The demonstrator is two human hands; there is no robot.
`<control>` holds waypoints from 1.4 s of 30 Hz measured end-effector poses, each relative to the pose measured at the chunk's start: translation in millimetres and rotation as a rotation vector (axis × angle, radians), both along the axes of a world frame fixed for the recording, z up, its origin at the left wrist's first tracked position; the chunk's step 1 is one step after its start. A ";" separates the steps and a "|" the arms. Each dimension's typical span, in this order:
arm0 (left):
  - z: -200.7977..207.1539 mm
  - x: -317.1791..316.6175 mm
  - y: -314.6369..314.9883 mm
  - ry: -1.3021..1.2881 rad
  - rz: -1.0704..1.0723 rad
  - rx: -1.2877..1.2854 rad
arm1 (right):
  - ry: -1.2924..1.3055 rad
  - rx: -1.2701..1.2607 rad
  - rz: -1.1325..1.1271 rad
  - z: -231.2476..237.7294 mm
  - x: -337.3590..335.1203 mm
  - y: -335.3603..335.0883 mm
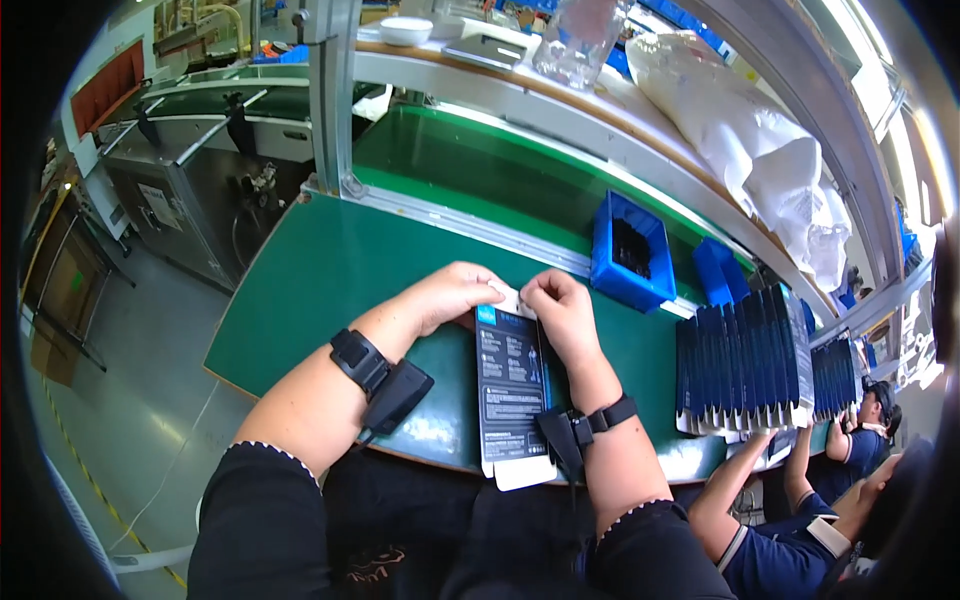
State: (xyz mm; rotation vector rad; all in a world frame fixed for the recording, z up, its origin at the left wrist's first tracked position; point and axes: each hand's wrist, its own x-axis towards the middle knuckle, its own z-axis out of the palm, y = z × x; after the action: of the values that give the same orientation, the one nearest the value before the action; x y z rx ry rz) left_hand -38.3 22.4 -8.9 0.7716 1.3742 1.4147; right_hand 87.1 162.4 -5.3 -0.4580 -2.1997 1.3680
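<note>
A flat, dark printed carton [510,385] with a blue corner lies upright in front of me on the green tabletop [300,290]. Its white bottom flap sticks out toward me over the table's near edge. My left hand [460,295] pinches the white top flap from the left, fingers closed. From the right, my right hand [560,308] grips the same top end between thumb and curled forefinger. The fingertips of both hands sit close together at the flap. Part of the carton's left upper edge is hidden behind my left fingers.
Right of me stands a row of dark cartons [740,360], with more cartons [835,378] beyond. A blue bin [632,250] with black items and another blue bin [720,270] stand behind. A green conveyor belt [450,150] runs under a shelf [600,95]. Co-workers [800,540] work at right.
</note>
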 end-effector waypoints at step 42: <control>1.0 2.5 -2.4 -0.103 0.036 0.005 | -0.237 0.205 0.055 5.8 0.0 -3.6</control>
State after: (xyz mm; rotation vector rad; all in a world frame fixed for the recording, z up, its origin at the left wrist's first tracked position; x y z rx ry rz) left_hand -35.8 20.0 -8.0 0.6713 1.3112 1.4660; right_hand 87.1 158.8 0.5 -0.5086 -2.5306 1.1479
